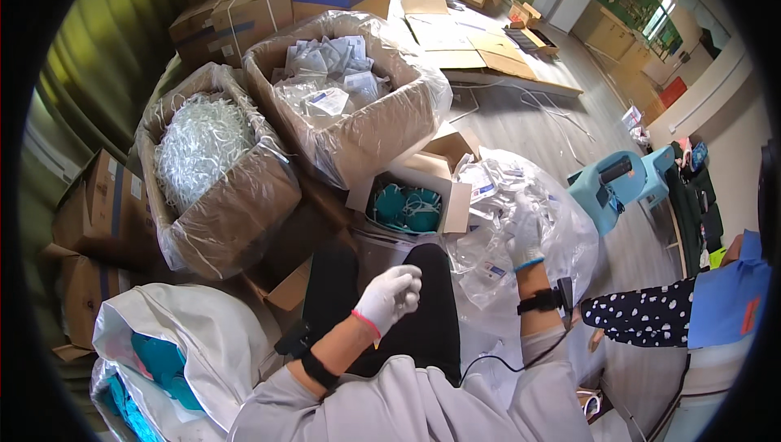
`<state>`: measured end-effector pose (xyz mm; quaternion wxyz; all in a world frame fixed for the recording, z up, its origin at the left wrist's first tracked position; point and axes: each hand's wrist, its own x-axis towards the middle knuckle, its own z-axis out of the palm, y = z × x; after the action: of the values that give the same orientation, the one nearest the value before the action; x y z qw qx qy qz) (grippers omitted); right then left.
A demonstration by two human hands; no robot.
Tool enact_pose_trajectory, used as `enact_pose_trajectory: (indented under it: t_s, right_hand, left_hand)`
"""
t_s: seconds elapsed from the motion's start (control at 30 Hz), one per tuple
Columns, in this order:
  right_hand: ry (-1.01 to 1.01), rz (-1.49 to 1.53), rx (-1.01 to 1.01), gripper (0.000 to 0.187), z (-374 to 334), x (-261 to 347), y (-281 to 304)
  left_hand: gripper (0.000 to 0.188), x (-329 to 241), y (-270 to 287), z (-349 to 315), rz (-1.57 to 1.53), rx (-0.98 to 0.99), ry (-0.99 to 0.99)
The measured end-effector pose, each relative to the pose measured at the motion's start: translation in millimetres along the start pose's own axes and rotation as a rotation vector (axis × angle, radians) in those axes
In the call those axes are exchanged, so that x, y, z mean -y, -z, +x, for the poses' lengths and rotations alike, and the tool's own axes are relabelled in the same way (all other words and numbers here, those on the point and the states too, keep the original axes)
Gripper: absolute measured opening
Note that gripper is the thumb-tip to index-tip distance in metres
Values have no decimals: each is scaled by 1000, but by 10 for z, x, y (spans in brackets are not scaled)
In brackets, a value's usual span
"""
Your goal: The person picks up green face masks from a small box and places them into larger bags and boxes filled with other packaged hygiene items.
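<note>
My left hand [389,301], in a white glove with a red cuff, is raised over my lap. Its fingers are curled in, and nothing shows in them. To the right, my right hand [525,240], gloved in white with a blue cuff, reaches into a large clear plastic bag [573,222] of clear packets [482,267]. Its fingers blend in with the packets, so their grip is hidden. Ahead of my knees stands an open carton [448,206] with teal cup-shaped masks [405,208] in it.
Beyond my lap are a lined box of white straps [203,139] and a lined box of clear packets [333,67]. A white sack [220,336] with teal pieces lies at lower left. Blue plastic chairs [606,190] and a person in a blue top [728,299] are at right.
</note>
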<state>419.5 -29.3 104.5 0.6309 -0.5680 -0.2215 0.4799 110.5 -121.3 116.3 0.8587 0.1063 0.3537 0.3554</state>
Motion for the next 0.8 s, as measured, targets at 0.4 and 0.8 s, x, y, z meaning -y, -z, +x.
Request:
enact_pose_trajectory:
  t_s: [0.4, 0.8]
  right_hand:
    - [-509, 606, 336, 39, -818, 162, -777]
    - [672, -732, 559, 16, -1096, -496, -709]
  left_hand:
    - [36, 251, -204, 573, 535, 260, -212]
    - [36, 36, -156, 175, 340, 73, -129]
